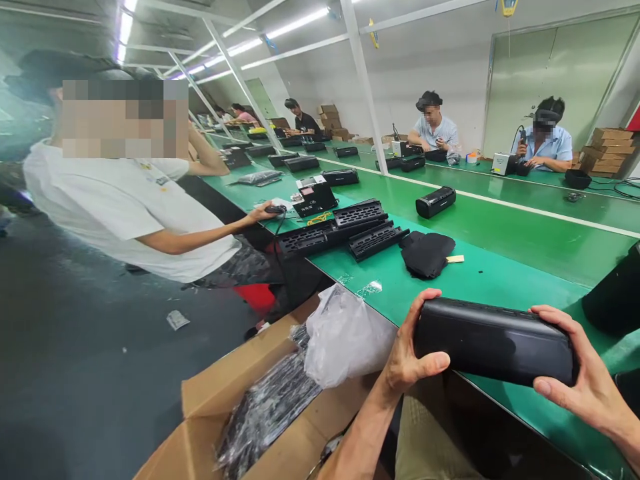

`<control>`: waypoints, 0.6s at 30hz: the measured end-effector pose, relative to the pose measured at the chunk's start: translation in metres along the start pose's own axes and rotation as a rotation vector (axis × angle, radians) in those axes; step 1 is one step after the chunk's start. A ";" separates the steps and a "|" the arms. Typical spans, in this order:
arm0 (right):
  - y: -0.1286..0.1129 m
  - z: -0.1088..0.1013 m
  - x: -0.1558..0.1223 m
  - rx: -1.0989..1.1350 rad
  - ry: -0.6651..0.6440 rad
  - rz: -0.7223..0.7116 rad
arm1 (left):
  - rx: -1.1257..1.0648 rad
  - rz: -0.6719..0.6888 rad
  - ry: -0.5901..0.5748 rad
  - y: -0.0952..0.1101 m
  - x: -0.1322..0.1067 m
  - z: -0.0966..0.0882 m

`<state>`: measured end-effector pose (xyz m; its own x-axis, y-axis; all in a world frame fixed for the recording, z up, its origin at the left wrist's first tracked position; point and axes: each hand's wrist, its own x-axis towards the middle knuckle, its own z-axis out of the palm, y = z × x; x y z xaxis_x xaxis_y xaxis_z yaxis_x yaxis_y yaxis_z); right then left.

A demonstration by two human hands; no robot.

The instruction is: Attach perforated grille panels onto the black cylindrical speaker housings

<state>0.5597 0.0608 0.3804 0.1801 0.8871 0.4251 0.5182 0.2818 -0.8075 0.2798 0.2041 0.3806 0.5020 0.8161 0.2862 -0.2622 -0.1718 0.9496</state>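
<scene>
Just over the near edge of the bench (493, 283), a black case (493, 340) is gripped end to end between the left hand (406, 350) and the right hand (590, 380). Its long axis is stretched straight from one palm to the other, tipped a little down toward the right. Neither hand is nearer: one end is claimed by each. On the left, the thumb is laid along the front face and the fingers are hooked over the top corner; on the right, much the same pose is mirrored, with the thumb pressed low. The left forearm is slanted up from below, the right one angled in from the lower corner. Whether the underside is rested on anything cannot be told. Beyond, black cloth (427, 255) is spread in a flat heap, slotted panels (377, 241) are laid to its left, and farther off a black box (436, 202) is seen.
</scene>
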 end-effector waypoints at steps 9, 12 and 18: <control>0.010 0.003 0.001 0.119 -0.038 0.186 | -0.044 -0.072 0.038 -0.020 -0.003 0.009; 0.001 0.007 0.000 0.129 -0.026 0.228 | -0.034 -0.075 0.034 -0.021 -0.002 0.009; 0.010 -0.005 0.000 0.099 -0.055 0.342 | 0.043 -0.130 -0.120 -0.021 0.003 -0.005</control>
<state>0.5692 0.0625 0.3741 0.2826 0.9537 0.1028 0.3521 -0.0034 -0.9360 0.2826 0.2135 0.3611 0.6249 0.7618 0.1710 -0.1540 -0.0945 0.9836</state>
